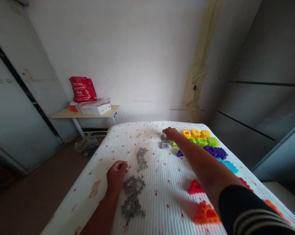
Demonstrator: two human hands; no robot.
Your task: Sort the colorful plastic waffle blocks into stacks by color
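My right hand (171, 133) reaches far across the white spotted bed cover (157, 182), its fingers pinched on a small grey interlocking block piece (164, 142). My left hand (116, 178) rests on the cover in a loose fist, next to a larger grey block assembly (132, 196). Another grey block chain (141, 159) lies between the two hands. Beside my right arm lie yellow (195, 133), green (202, 141), purple (215, 152) and blue (229, 165) blocks. Red (195, 187) and orange (206, 213) blocks lie nearer me.
A small side table (85, 114) stands by the far wall beyond the bed, bearing a red bag (82, 88) and a white box (95, 108). Grey cabinet panels rise on the left and right. Brown floor (35, 202) shows left of the bed.
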